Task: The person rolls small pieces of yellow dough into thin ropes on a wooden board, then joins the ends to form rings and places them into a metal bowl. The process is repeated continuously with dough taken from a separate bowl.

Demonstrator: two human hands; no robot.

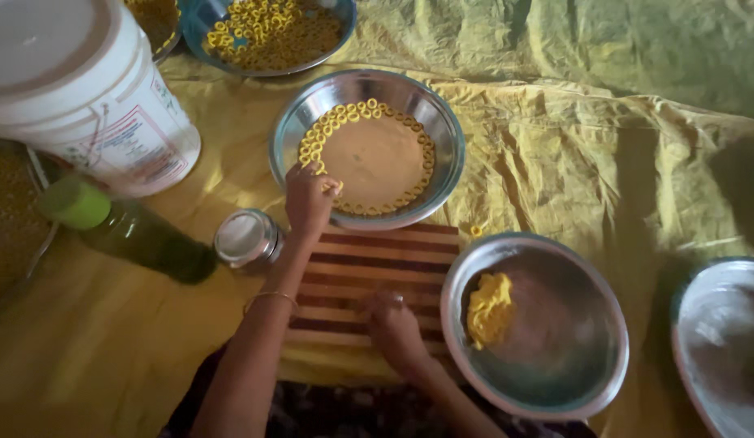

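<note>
Head view: a dough ring [335, 188] is pinched in the left hand [308, 203] at the bowl [284, 134] rim. The right hand [391, 324] is pressed, curled, on a striped board [369, 259]; whether anything is held cannot be told. Yellow cloth [555, 138] is spread underneath.

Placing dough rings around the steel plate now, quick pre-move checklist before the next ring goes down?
1. Left hand at the edge of the ring plate, a ring at its fingertips: ok.
2. Free space in the row of rings: ok, the plate's middle is bare.
3. Right hand on the striped board: ok; whether it holds dough, cannot tell.
4. Dough lump left in the steel bowl: ok.
5. Stray ring on the yellow cloth, off the plate: not ok.
6. Green-capped bottle lying beside the left forearm: cannot tell if it is sealed.
</note>
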